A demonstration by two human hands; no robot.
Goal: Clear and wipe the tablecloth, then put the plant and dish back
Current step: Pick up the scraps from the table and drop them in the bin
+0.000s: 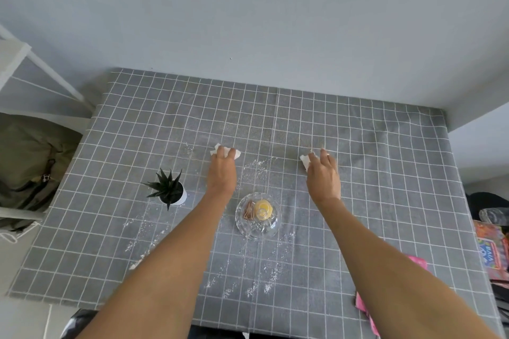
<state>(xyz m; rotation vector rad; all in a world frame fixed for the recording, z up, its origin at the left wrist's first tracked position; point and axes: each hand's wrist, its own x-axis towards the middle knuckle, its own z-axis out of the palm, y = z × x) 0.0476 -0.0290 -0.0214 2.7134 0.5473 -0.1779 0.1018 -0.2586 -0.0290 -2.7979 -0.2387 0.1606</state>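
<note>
While both bare arms reach up from the bottom of the frame, the scene reads from the left edge, where an olive-green backpack (30, 162) sits below a white shelf frame (41, 69) beside the table. The grey tablecloth (385, 173) with its white grid fills the middle of the frame, dusted with white powder (256, 168) in streaks at the centre and lower centre. Left of centre stands a small spiky plant (166, 187) in a white pot, upright on the cloth. Just right of it, the left hand (222, 170) lies palm down, its fingers pressing a crumpled white tissue (237, 153) against the cloth. Below and between the two hands sits a clear glass dish (257, 228) holding a yellow object and some rose-gold clips. Right of centre, the right hand (323, 176) also lies palm down, fingers slightly spread over a second white tissue (305, 161). Whether the fingers curl round either tissue or merely press it flat, I cannot tell. At the lower right edge, pink packaging (363, 308) overlaps the table's corner, with colourful printed items (493, 250) beyond it.
</note>
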